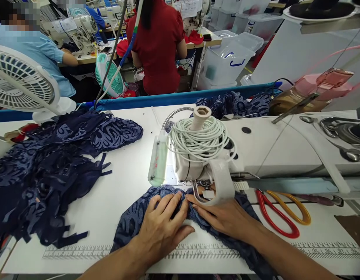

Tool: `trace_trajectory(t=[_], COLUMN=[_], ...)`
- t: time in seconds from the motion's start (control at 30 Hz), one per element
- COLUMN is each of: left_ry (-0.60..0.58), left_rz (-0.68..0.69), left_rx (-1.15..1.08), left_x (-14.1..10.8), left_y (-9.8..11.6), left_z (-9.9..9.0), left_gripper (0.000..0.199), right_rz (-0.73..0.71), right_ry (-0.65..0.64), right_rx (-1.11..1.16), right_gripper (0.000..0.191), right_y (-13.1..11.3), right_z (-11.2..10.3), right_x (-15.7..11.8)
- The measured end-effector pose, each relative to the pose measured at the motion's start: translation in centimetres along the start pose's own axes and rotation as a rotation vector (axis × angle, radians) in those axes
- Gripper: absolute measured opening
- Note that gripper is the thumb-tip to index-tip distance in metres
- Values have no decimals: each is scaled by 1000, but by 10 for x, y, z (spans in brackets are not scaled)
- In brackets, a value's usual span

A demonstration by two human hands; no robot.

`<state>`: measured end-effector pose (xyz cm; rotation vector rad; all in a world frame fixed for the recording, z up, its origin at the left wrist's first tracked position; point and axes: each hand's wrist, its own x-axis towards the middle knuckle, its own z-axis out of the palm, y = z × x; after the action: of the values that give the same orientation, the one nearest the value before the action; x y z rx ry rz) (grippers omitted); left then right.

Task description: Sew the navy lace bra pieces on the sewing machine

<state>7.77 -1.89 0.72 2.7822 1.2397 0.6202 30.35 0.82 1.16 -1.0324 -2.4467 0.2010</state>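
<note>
Bare hands (164,225) with slender fingers (170,206), uncovered forearms (287,251)

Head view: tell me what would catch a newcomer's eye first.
Probably the pale cord coiled atop the sewing machine, near the centre. Next, likely the red handle and orange handle on the right, and the navy heap on the left. Beyond the table, the person in red may draw attention.

The ruler scale (77,252) on the white tabletop (130,163) bears numbers, 15 among them; red lettering on the bottle (158,160) is illegible.

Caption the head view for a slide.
Left hand and right hand on navy patterned fabric at a white sewing machine.
</note>
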Motion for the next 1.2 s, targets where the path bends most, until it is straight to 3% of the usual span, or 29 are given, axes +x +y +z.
trace_trajectory(t=[0.13, 0.57, 0.7, 0.87, 1.03, 1.13, 1.2], left_ry=[28, -38, -51, -5, 50, -6, -54], left_rz=[-17, -22, -42, -69, -147, -45, 31], left_rx=[0, -50, -74, -89, -100, -110, -128], left_x=[0, 2, 4, 4, 9, 17, 23], left_y=[0, -5, -8, -10, -19, -28, -31], left_z=[0, -8, -12, -12, -9, -15, -24], left_gripper=[43, 41, 40, 27, 30, 47, 39], right_rz=[0, -2, 59, 142, 47, -36, -77], right_ry=[18, 83, 96, 131, 97, 87, 87], right_rx=[-2, 35, 59, -92, -166, -212, -248], right_gripper=[32, 19, 18, 15, 15, 19, 23], right_y=[1, 3, 7, 10, 1, -11, -24], right_z=[1, 1, 4, 5, 1, -5, -12], right_x=[-1, 2, 1, 1, 2, 3, 3])
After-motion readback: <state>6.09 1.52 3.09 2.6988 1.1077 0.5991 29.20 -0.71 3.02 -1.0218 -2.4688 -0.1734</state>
